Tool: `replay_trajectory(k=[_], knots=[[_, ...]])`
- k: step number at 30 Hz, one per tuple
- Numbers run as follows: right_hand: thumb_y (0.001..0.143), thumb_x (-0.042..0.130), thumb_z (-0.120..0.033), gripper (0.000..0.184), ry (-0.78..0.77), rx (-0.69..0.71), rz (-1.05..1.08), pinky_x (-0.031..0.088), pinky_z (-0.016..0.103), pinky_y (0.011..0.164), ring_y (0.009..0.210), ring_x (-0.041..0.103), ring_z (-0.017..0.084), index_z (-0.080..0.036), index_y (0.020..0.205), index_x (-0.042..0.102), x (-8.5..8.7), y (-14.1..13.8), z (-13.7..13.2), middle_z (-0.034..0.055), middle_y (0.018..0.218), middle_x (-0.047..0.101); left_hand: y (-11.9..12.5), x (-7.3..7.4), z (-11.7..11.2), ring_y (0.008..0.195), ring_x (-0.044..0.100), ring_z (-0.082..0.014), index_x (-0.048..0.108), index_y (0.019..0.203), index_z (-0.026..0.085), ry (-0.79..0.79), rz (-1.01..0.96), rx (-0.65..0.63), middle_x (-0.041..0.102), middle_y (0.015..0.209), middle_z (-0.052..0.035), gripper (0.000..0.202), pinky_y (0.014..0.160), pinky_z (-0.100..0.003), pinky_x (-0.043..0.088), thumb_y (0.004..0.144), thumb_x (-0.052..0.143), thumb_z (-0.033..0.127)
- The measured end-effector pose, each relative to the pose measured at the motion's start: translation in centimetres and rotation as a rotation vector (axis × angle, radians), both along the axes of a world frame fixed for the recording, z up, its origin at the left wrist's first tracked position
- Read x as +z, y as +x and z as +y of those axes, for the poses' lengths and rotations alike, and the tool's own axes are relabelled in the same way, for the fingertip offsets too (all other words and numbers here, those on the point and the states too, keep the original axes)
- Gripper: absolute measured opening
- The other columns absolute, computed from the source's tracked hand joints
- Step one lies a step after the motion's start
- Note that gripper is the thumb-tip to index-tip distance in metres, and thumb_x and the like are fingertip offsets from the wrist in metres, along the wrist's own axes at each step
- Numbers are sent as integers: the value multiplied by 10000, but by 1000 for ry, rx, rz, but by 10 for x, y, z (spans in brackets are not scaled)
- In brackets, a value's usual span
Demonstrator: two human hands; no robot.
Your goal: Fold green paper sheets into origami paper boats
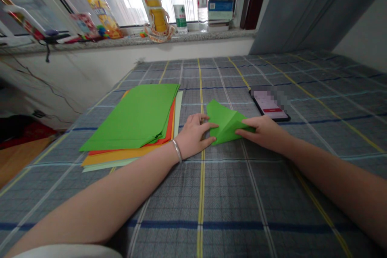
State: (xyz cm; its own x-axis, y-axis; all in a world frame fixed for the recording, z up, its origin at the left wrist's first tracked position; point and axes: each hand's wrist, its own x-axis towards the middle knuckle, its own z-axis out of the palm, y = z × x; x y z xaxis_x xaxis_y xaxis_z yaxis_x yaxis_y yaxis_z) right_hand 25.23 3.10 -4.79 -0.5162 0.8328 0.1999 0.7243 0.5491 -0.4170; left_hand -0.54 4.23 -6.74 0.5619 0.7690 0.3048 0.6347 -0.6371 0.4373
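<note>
A piece of green paper [225, 123] with several creases lies between my hands on the plaid cloth. Its right part is lifted in a folded flap. My right hand [266, 133] pinches that right corner between thumb and fingers. On the opposite side, my left hand [196, 135] rests with its fingers spread, the fingertips pressing the paper's left edge. A silver bangle [177, 151] circles the left wrist. Close to the left hand is a stack of coloured paper [136, 117], green on top, with orange, yellow and pale green sheets showing beneath.
A phone [270, 105] with a lit, partly blurred screen lies beyond my right hand. The plaid cloth [223, 193] covers the whole surface. Along the windowsill [193, 39] stand a juice bottle [104, 12], a yellow cup [157, 14], water bottles [179, 6] and stacked boxes [221, 5].
</note>
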Motion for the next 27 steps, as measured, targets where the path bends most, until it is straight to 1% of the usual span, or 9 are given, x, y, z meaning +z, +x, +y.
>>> replay_trajectory(k=[1,3,5,7,12,16,20,22,27], knots=[[879,543,-416,306,-27,-39,20,361,288,560,611,577,173,-212,674,646,-3,-1,3,9,642,648,-1,-1,1,1256,399,-344,679,1132,251,1,-7,-16,506,1312,-118,359,1072,-554,305,782,678,329],[873,540,-430,307,-71,-84,62,361,292,580,635,572,176,-207,686,639,-8,-3,7,17,666,654,-3,-2,3,1355,317,-337,666,1136,252,-24,-21,-82,459,1408,-100,338,1135,-559,217,803,656,308],[875,532,-435,304,-89,-126,70,366,297,599,657,573,182,-204,712,646,-12,-4,9,29,698,668,-4,-3,6,1386,302,-321,649,1145,243,-73,-30,-143,497,1401,-92,328,1155,-561,182,820,631,284],[876,528,-442,308,-83,-165,36,363,299,602,662,570,185,-204,715,640,-13,-6,10,37,710,669,-5,-4,8,1395,307,-317,639,1141,229,-113,-34,-167,528,1385,-95,321,1153,-563,193,823,620,265],[878,514,-457,316,-23,-210,-93,349,302,591,685,583,201,-203,722,618,-11,-12,5,62,749,674,-6,-3,8,1376,357,-314,625,1125,210,-132,-26,-163,514,1406,-120,311,1135,-566,225,817,621,258],[880,503,-465,302,27,-248,-172,337,302,567,705,595,214,-210,772,621,-12,-15,3,68,795,683,-6,-3,6,1366,374,-310,607,1133,222,-130,14,-150,497,1425,-111,303,1135,-577,203,849,593,326],[889,497,-444,277,78,-206,-187,380,307,625,764,602,217,-203,808,608,-14,-15,4,74,845,676,-6,-3,6,1366,373,-316,613,1118,228,-171,-26,-149,506,1416,-110,305,1144,-581,171,873,567,403],[894,495,-432,269,86,-184,-181,391,313,654,774,597,217,-199,804,595,-15,-14,5,77,850,669,-6,-3,5,1374,360,-329,615,1115,229,-186,-44,-150,503,1417,-114,335,1147,-590,146,855,596,441],[896,490,-437,267,67,-204,-195,375,312,631,749,588,210,-205,791,570,-13,-15,3,65,819,648,-5,-1,4,1397,317,-355,605,1136,226,-204,13,-132,469,1444,-118,356,1140,-626,90,818,652,377]])
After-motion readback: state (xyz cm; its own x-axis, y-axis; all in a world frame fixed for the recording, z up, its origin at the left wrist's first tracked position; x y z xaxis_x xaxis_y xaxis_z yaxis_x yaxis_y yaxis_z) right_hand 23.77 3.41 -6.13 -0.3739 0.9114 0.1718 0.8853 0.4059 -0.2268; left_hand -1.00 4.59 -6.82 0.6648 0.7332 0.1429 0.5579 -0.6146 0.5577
